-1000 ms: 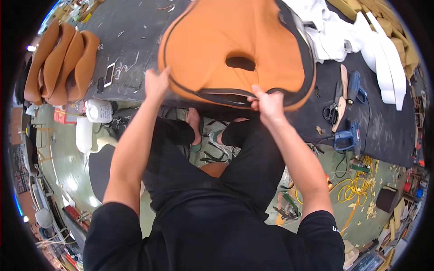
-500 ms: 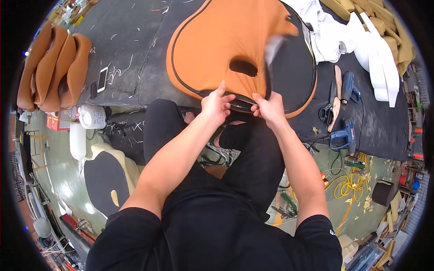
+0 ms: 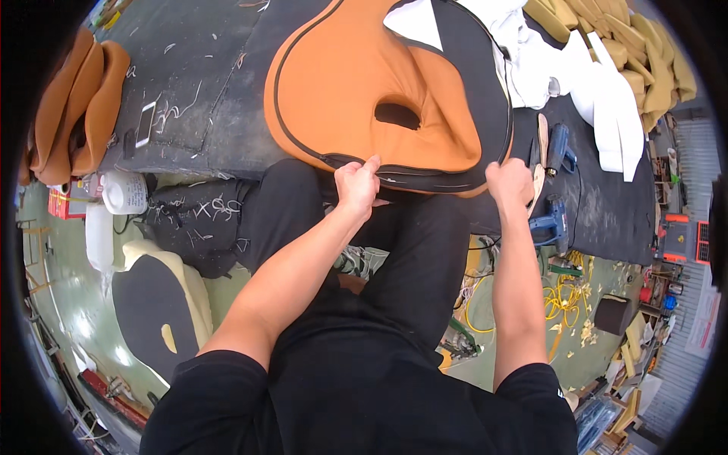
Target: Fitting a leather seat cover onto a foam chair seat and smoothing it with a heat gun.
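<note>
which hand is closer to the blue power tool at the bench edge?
Right. The right hand grips the seat cover's edge just beside the blue tool; the left hand holds the edge farther left.

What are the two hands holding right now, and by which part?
Both hands grip the orange seat cover by its near black-piped edge: the left hand near the middle of that edge, the right hand at its right corner.

Matt orange leather-like seat cover (image 3: 356,83) on a rough, perhaps felt-covered dark table (image 3: 205,91).
</note>
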